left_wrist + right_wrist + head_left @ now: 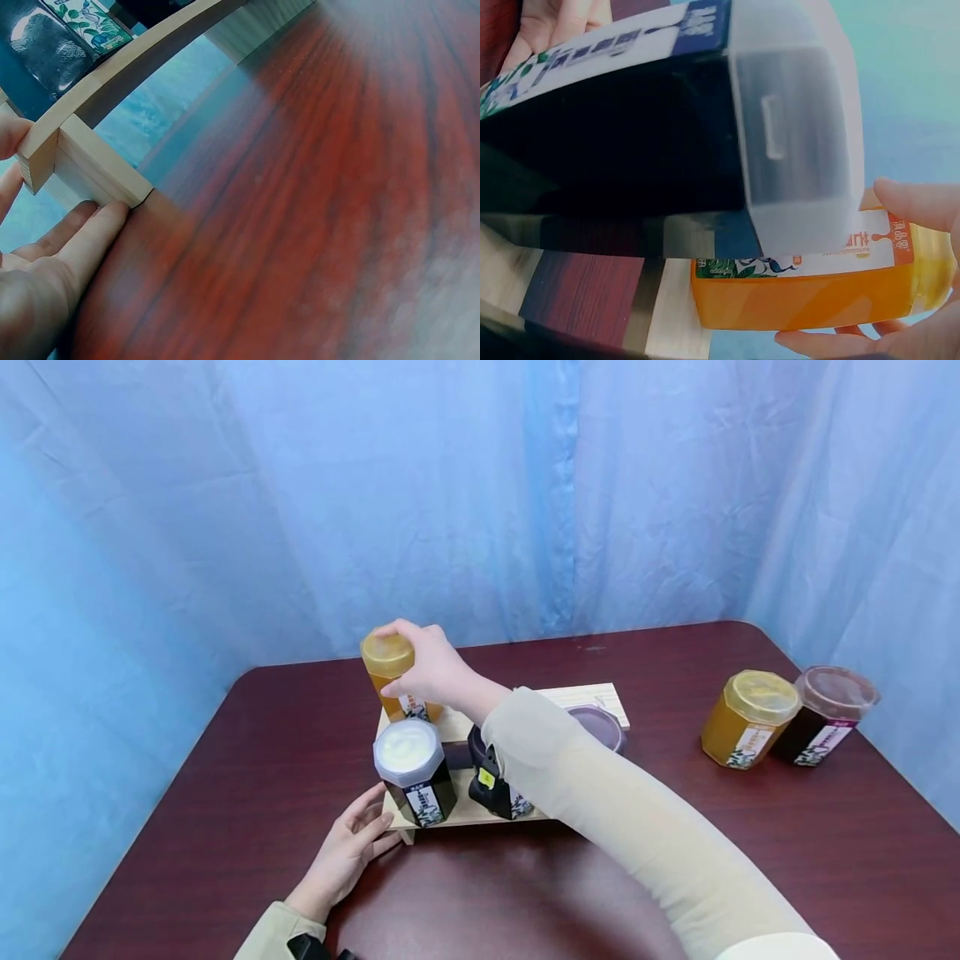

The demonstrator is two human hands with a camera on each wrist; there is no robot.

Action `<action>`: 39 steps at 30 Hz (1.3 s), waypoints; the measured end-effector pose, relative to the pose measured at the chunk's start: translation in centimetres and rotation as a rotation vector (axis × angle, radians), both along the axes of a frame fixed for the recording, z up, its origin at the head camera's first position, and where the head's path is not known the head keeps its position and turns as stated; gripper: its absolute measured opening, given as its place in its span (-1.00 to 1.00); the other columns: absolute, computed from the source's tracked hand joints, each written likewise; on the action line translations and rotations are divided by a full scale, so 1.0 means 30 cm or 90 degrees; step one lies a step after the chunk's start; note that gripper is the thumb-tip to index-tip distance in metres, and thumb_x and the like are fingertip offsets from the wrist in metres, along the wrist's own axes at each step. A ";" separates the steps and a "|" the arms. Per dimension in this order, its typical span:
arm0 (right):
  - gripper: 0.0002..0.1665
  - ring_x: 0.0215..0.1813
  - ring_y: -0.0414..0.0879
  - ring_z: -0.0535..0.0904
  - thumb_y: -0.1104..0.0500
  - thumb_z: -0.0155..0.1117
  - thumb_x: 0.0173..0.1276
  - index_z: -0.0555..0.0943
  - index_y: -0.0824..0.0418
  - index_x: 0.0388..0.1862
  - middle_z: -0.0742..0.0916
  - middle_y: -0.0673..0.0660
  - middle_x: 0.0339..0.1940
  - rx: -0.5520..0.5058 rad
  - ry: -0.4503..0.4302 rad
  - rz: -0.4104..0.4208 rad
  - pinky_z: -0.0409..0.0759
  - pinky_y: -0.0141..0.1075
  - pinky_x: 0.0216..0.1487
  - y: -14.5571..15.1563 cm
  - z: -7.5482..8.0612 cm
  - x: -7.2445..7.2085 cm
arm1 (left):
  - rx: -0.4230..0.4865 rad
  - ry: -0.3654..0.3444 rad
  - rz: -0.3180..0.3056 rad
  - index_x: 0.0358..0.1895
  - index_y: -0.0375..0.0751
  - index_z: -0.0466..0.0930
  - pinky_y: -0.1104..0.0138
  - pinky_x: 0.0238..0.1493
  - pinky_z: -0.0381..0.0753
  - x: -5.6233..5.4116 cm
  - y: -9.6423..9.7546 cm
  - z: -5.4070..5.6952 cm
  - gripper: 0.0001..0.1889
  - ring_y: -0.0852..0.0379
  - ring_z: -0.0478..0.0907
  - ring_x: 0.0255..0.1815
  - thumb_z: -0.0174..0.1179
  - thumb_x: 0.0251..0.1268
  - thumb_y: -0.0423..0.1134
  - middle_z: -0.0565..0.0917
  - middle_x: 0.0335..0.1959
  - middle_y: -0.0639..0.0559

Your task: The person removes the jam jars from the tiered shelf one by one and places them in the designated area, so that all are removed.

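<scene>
My right hand (433, 667) grips a honey-coloured jar with a yellow lid (390, 662) near its top, at the back left corner of a low wooden rack (480, 810). In the right wrist view, thumb and fingers span that amber jar (802, 300), whose base meets a rack slat. My left hand (347, 852) holds the rack's front left corner; in the left wrist view its fingers (94, 232) touch the wooden leg (101, 161). Beside it on the rack stands a dark jar with a white lid (408, 752). Another dark jar (517, 802) is partly behind my right forearm.
A purple-lidded jar (597, 727) on the rack's right is partly hidden by my sleeve. Farther right on the dark red table (637, 664) stand a yellow-lidded jar (742, 727) and a dark jar with a mauve lid (828, 714). Blue curtains (420, 510) hang behind the table.
</scene>
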State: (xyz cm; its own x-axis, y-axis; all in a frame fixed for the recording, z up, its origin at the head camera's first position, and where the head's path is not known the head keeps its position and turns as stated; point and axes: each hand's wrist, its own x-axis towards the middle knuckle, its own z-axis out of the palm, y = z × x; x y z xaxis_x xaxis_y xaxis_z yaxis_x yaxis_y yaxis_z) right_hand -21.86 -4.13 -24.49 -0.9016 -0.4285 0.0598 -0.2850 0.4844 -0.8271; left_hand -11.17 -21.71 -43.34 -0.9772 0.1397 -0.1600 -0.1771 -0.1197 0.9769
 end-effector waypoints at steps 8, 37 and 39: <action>-0.24 0.17 0.01 0.33 0.22 0.44 0.12 0.39 -0.14 0.29 0.31 0.19 0.27 0.025 -0.002 -0.025 0.51 -0.14 0.02 -0.005 -0.010 0.011 | -0.006 -0.002 0.005 0.46 -0.36 -0.08 0.24 0.02 0.57 0.007 0.002 0.002 -0.37 0.25 0.53 -0.08 -0.07 0.38 -0.43 0.19 0.31 -0.41; -0.29 0.00 -0.01 0.42 0.27 0.42 0.12 0.44 -0.15 0.23 0.38 0.14 0.14 -0.008 0.004 -0.056 0.56 -0.26 -0.21 -0.006 -0.015 0.024 | -0.017 -0.009 -0.015 0.47 -0.35 -0.12 0.30 0.03 0.55 0.002 -0.001 0.015 -0.35 0.34 0.48 -0.05 -0.08 0.39 -0.42 0.03 0.41 -0.41; -0.29 -0.02 -0.02 0.42 0.28 0.42 0.11 0.45 -0.16 0.23 0.39 0.14 0.12 -0.013 0.005 -0.059 0.55 -0.26 -0.21 -0.010 -0.018 0.024 | -0.015 -0.009 -0.013 0.47 -0.35 -0.12 0.30 0.03 0.56 0.003 -0.004 0.017 -0.36 0.34 0.49 -0.06 -0.08 0.39 -0.42 0.03 0.41 -0.42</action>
